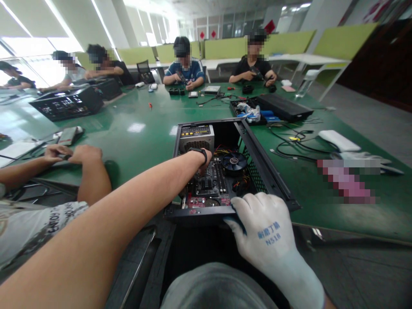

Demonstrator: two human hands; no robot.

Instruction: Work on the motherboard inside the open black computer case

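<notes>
Computer case (267,159), centre frame, likely heavy, rigid, best held by its rim (206,211): my right hand (262,221) clasps there, half-curled; my left hand (208,156) reaches inside, grip unseen.

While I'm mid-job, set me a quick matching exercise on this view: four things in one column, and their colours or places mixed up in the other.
Things:
1. Left hand
2. Right hand
3. Power supply
4. Fan

Colours and places:
A. black and round, with blades
B. in a white glove, at the near edge of the open case
C. silver-grey, in the case's far left corner as the wearer sees it
D. ungloved, reaching into the case

Right pairs: 1-D, 2-B, 3-C, 4-A
</notes>
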